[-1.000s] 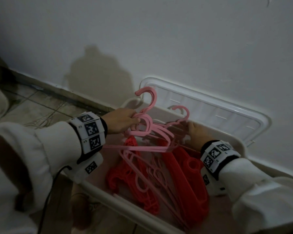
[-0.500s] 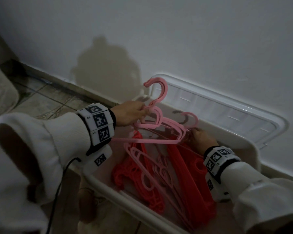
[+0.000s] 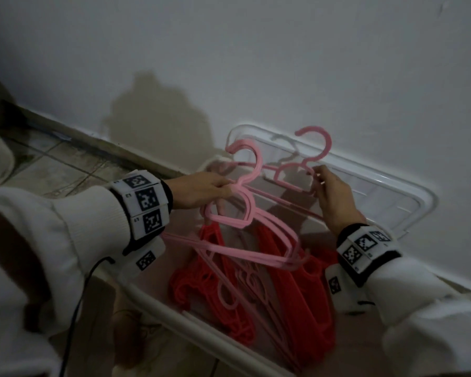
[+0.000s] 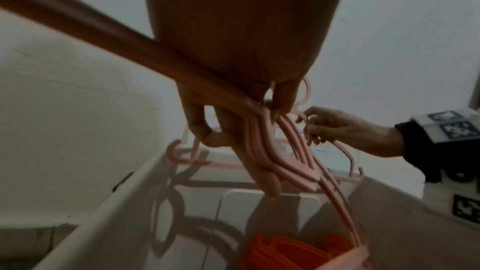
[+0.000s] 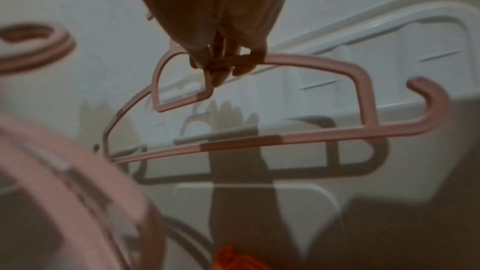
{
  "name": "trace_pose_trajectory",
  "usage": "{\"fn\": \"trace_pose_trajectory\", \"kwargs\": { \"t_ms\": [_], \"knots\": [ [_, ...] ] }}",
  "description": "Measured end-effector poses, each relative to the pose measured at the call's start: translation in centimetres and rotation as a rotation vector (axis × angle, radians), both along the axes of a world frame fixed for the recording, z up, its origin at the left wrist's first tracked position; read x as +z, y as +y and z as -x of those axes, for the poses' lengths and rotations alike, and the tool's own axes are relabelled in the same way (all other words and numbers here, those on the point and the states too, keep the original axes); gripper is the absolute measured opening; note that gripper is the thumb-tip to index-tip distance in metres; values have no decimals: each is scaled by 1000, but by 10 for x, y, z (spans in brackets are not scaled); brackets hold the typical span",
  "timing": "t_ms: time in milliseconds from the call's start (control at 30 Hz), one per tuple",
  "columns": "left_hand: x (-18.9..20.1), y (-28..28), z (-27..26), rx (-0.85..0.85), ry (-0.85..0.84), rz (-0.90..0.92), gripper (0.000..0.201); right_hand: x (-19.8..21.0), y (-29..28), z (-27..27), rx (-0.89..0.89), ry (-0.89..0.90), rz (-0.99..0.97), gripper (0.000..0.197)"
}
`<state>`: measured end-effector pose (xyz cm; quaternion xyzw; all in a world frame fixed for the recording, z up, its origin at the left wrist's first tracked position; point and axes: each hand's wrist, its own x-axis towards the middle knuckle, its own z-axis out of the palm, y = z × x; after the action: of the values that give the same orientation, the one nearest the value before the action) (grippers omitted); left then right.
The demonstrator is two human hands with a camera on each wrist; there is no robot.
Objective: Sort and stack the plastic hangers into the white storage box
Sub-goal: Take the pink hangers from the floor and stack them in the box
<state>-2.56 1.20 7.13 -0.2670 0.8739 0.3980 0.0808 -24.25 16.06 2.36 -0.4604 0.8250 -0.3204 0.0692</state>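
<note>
My left hand (image 3: pixel 223 187) grips a bundle of several pale pink hangers (image 3: pixel 245 213) by their necks, held above the white storage box (image 3: pixel 158 304). In the left wrist view my fingers (image 4: pixel 267 180) curl round the stacked necks of the bundle (image 4: pixel 262 137). My right hand (image 3: pixel 319 179) pinches a single pink hanger (image 3: pixel 288 171) at its shoulder, hook up, in front of the box lid. The right wrist view shows fingertips (image 5: pixel 221 73) closed on that hanger (image 5: pixel 285 139). Red hangers (image 3: pixel 297 292) and more pink ones lie in the box.
The clear box lid (image 3: pixel 392 191) leans on the white wall behind the box. Tiled floor (image 3: pixel 52 161) and a dark skirting run to the left. A black cable (image 3: pixel 76 308) hangs from my left wrist.
My right hand has lifted one pink hanger out of the box and up toward the lid. My left hand still holds the pink bundle, slightly higher.
</note>
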Motion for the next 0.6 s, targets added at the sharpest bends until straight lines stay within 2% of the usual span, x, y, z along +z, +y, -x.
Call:
{"fn": "trace_pose_trajectory", "kwargs": {
  "t_ms": [100, 200, 367, 467, 600],
  "knots": [
    [-2, 3, 2, -44, -76, 7, 40, 12, 5, -1, -34, 54, 189, 25],
    [-5, -1, 0, 3, -111, 23, 41, 17, 15, 8, -108, 53, 262, 28],
    [-8, -4, -4, 167, -84, -41, 30, 10, 28, 24, -233, 104, 164, 28],
    [-7, -5, -4, 227, -65, -32, 31, 9, 38, 28, -286, 159, 67, 29],
    [-7, -12, -5, 318, -67, -81, 29, 19, 46, 25, -263, 228, -3, 33]
  ]
}}
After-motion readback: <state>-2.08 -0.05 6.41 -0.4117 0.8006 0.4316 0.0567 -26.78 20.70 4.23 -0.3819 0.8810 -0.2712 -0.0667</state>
